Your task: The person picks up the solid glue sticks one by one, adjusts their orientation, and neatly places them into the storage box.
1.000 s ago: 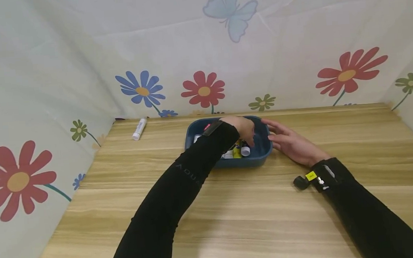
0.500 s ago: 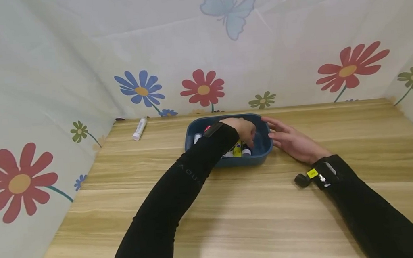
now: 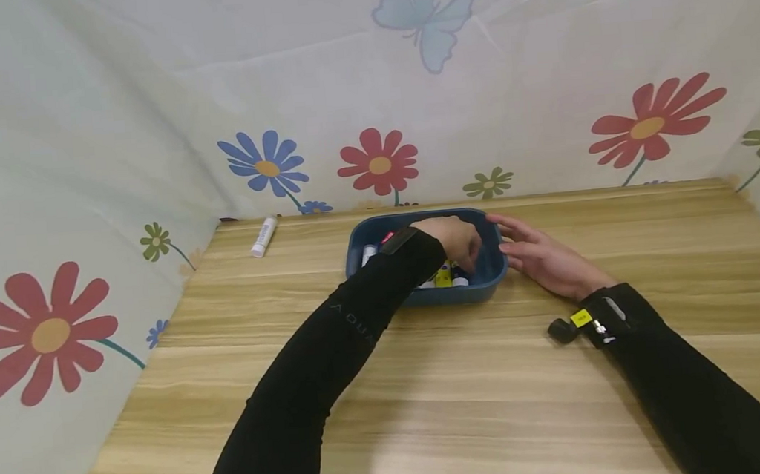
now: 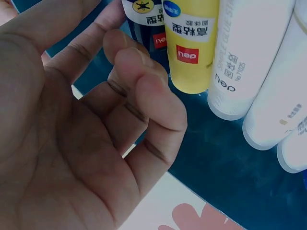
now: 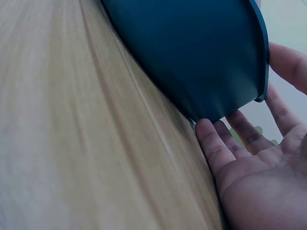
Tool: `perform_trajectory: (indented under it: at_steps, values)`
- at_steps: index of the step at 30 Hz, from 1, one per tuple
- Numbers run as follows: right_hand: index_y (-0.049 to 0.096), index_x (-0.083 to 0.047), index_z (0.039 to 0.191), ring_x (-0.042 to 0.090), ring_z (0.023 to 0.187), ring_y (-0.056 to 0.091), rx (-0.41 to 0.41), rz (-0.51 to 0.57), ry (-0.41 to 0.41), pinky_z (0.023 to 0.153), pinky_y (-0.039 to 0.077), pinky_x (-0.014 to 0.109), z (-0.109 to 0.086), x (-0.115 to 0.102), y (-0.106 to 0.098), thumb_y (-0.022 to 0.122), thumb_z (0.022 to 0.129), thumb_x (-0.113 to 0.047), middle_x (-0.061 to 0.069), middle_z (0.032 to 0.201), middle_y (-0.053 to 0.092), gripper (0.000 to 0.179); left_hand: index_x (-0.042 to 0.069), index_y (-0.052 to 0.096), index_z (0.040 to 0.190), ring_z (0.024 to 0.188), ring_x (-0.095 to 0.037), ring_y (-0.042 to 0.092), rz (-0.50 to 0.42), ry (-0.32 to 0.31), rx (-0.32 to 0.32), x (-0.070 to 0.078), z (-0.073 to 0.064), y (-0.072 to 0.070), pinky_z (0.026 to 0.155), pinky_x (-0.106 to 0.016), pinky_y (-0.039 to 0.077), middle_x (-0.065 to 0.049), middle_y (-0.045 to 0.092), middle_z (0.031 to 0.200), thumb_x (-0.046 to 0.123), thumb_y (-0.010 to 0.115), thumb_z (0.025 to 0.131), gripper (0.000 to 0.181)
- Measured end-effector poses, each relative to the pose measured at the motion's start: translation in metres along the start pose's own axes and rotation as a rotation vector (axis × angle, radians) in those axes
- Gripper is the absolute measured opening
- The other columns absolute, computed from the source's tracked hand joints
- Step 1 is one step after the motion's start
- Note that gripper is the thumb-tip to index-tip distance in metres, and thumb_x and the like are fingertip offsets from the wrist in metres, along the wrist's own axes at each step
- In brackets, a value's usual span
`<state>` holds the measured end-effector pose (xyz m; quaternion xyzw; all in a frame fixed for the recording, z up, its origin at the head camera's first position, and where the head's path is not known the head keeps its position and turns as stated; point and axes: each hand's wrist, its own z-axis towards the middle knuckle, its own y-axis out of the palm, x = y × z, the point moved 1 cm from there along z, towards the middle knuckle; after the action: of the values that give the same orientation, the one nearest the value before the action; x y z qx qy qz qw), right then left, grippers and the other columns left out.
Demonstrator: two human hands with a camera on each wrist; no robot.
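Observation:
My left hand [image 3: 457,238] reaches inside a blue plastic box [image 3: 452,296], over its right half. A dark navy glue stick [image 4: 151,28] lies by its index finger and curled fingertips; I cannot tell whether thumb and finger pinch it. Beside it in a row lie a yellow glue stick [image 4: 189,48] and several white ones [image 4: 240,62]. My right hand [image 3: 545,260] is outside the box's right end. Its fairly straight fingers [image 5: 213,143] touch the box wall, with the thumb by the rim.
A white glue stick [image 3: 264,236] lies on the wood-grain table [image 3: 433,404] at the back left. A flower-printed cloth [image 3: 517,107] hangs right behind the table's far edge. Another white stick [image 3: 369,253] and a red-marked item [image 3: 387,238] show in the box's left part.
The head view has shifted slightly. Both hands keep their places at the box, with only a small movement of the left hand beside the navy glue stick.

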<state>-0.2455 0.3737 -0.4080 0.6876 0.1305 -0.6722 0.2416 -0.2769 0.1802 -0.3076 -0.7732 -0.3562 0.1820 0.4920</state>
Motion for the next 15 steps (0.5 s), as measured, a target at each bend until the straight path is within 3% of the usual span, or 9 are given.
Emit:
perform_trajectory:
  at_steps: [11,15]
  values:
    - [0.021,-0.022,0.157,0.010,0.138,0.034,-0.011,0.004,-0.013,0.103,0.041,0.021,0.0004,0.0009,-0.0003,0.041,0.104,-0.008,0.011,0.163,0.007,0.058,0.022,0.067,0.097,0.083,-0.011,0.055,-0.044,-0.013,-0.007,0.0034,-0.0097,-0.0032,0.072,-0.026,0.043,0.007,0.062,0.094,0.032,0.069,0.091,0.012]
    - [0.020,-0.022,0.157,0.010,0.137,0.035,-0.013,-0.001,-0.013,0.103,0.041,0.021,0.0007,0.0012,-0.0010,0.040,0.104,-0.008,0.012,0.164,0.005,0.058,0.021,0.067,0.100,0.087,-0.012,0.056,-0.115,0.005,0.038,-0.0026,-0.0073,-0.0046,0.076,-0.026,0.046,0.005,0.063,0.099,0.028,0.066,0.094,0.009]
